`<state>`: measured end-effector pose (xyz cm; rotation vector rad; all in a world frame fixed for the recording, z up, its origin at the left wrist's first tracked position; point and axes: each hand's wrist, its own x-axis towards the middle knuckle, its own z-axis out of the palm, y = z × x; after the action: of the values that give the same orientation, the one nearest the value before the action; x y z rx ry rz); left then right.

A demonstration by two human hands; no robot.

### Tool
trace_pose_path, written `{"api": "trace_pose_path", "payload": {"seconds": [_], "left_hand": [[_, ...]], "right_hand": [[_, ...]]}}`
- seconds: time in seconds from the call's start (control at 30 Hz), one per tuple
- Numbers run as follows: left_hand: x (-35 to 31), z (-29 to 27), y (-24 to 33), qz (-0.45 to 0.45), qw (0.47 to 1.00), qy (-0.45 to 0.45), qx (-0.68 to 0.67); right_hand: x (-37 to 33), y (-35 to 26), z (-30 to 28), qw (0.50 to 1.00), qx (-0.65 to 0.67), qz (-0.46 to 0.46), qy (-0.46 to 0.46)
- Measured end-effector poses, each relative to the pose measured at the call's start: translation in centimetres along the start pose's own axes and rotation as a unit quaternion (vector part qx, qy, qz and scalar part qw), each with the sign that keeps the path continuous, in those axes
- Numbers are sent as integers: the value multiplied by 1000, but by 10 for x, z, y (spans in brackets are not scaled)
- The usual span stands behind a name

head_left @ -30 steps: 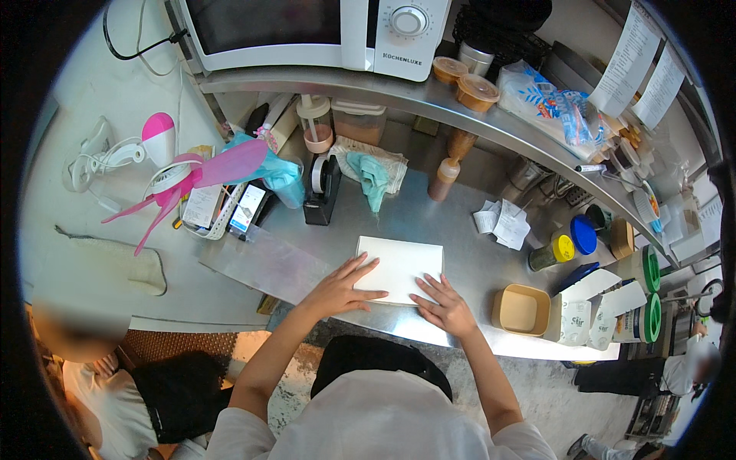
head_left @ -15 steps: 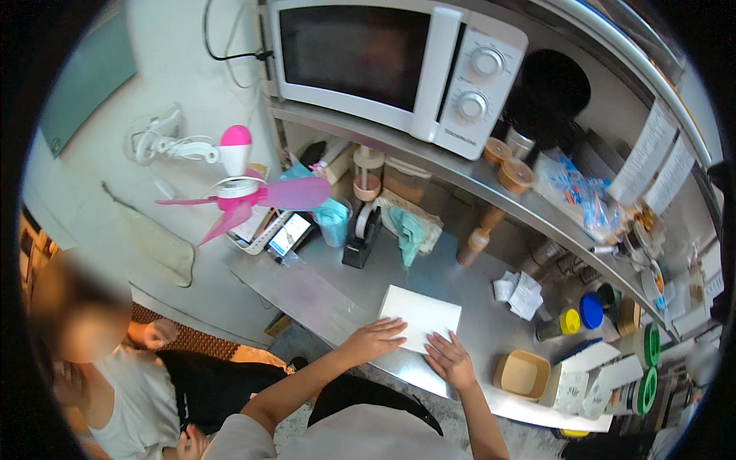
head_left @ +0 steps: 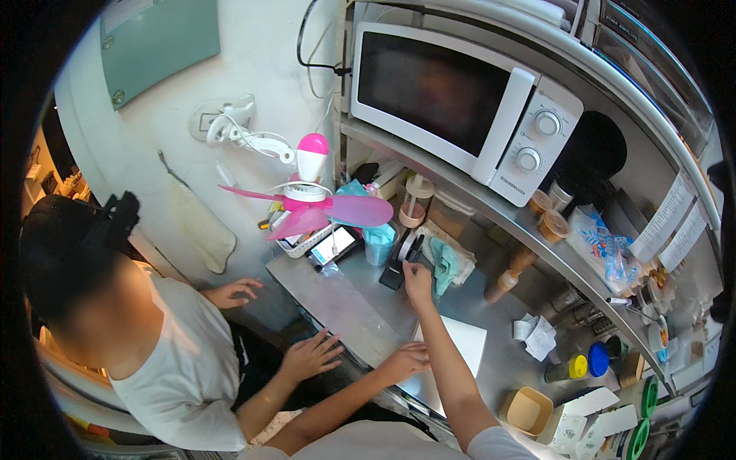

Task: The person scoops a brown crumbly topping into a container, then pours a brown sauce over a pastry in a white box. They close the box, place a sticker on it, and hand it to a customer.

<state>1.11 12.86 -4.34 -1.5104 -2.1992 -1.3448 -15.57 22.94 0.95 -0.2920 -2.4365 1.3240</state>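
Right hand [head_left: 418, 283] at tape dispenser [head_left: 392, 275], grip unclear; left hand [head_left: 405, 363], grip unclenched, at white box [head_left: 464, 346]

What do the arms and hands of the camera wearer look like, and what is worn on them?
The left hand and right hand are ungloved, with no ring visible. Both forearms are bare, with no watch or cable to see. A short, plain whitish sleeve shows on the right side.

Right hand [head_left: 418, 284] off the white box [head_left: 466, 342], now reaching across to the tape dispenser [head_left: 393, 274]. View swings left; grey-green wall panel [head_left: 161, 50] shows more fully. Co-worker [head_left: 184, 337] looms closer, hand [head_left: 310, 357] out near the counter [head_left: 330, 295] edge.
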Motion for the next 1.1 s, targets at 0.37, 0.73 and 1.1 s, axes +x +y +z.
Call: {"api": "trace_pose_path", "payload": {"seconds": [0.37, 0.73, 1.1], "left_hand": [[-26, 14, -14, 27, 997, 18, 66], [-26, 40, -53, 93, 994, 16, 54], [14, 15, -30, 188, 964, 163, 91]], "right_hand": [[6, -15, 74, 848, 448, 272, 79], [-71, -29, 115, 853, 464, 72, 229], [-96, -10, 111, 874, 450, 77, 166]]}}
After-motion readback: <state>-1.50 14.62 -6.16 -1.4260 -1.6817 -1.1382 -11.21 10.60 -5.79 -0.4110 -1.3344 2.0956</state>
